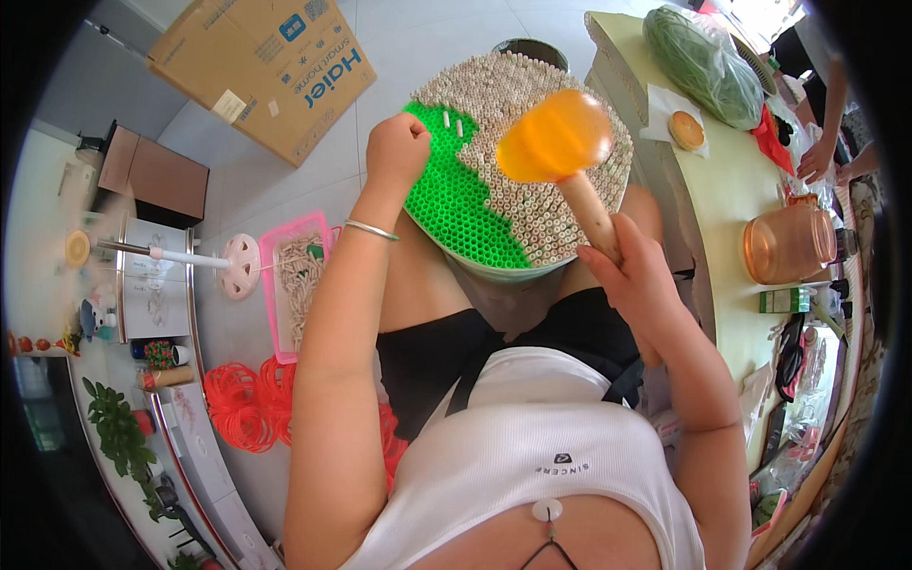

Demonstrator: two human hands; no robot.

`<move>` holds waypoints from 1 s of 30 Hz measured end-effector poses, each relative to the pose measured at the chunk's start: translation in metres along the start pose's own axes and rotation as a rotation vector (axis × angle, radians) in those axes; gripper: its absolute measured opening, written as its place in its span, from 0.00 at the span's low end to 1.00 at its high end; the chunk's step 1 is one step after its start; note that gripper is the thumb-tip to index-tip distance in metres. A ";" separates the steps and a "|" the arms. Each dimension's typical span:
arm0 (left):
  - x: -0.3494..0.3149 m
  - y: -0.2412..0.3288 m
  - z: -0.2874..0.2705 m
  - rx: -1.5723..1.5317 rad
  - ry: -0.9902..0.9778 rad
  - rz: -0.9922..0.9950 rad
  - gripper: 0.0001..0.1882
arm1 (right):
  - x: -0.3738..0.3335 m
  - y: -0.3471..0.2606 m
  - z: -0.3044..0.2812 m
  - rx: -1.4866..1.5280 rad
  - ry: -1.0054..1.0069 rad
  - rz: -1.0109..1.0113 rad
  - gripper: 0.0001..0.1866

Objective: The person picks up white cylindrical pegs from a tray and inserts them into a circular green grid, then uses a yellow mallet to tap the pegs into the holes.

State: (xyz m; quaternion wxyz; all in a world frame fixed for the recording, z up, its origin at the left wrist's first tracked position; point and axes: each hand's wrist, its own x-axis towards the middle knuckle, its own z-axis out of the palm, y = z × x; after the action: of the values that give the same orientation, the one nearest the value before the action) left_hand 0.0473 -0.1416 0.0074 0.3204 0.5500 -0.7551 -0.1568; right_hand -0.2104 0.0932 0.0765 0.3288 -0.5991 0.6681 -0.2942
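Between my knees stands a round tub (503,273) packed with upright tubes. Bright green hollow tubes (446,190) show on its left side, and whitish sticks (494,90) fill the rest, packed tightly. Two white pieces (453,123) stick up from the green part. My right hand (629,271) grips the wooden handle of a mallet (559,138). Its translucent amber head is over the whitish sticks, hiding some of them; whether it touches them I cannot tell. At the tub's left rim, my left hand (399,147) is closed, its fingertips curled in, and anything inside is hidden.
A pink basket (275,285) of whitish sticks and red coils (242,404) lie on the left. Beyond stands a cardboard box (271,76). The table (708,242) at right bears bagged greens (703,66), a round bun (686,130) and an amber jar (788,244). Another person's hand (815,161) reaches there.
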 end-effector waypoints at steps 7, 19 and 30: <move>0.025 0.015 0.042 0.195 0.045 -0.080 0.09 | -0.023 0.016 0.001 0.306 -0.003 0.281 0.12; -0.020 0.024 0.001 -0.366 -0.093 -0.028 0.07 | -0.022 0.023 0.009 0.327 -0.048 0.277 0.11; -0.072 0.048 0.007 -0.288 -0.159 0.322 0.04 | -0.021 0.015 0.007 0.379 -0.031 0.295 0.10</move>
State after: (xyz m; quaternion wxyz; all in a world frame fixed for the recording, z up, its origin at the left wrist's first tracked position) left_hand 0.0214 -0.0590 0.0078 0.3559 0.3568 -0.8259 -0.2527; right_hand -0.2129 0.1159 0.0620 0.4849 -0.4269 0.6763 -0.3538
